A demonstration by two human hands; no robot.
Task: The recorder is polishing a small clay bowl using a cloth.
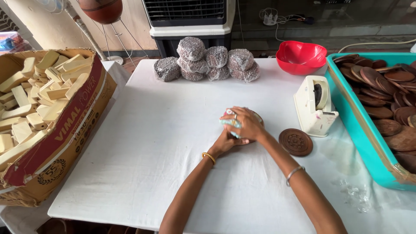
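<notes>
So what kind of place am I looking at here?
Probably a small craft packing workshop. A teal tray holds round carved wooden discs, wrapped bundles are stacked at the table's far edge, and a tape dispenser stands by. Both hands, right hand over left hand, press a disc into wrap.

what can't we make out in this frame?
Head view only:
- Small pale wrapped bundle: mostly covered by right hand; contents unclear.
- Left hand: fingers tucked under the right; grip unreadable.
- Teal plastic tray of round brown wooden discs: cut by right edge.
- Cardboard box of pale wooden blocks: cut by left edge.
</notes>
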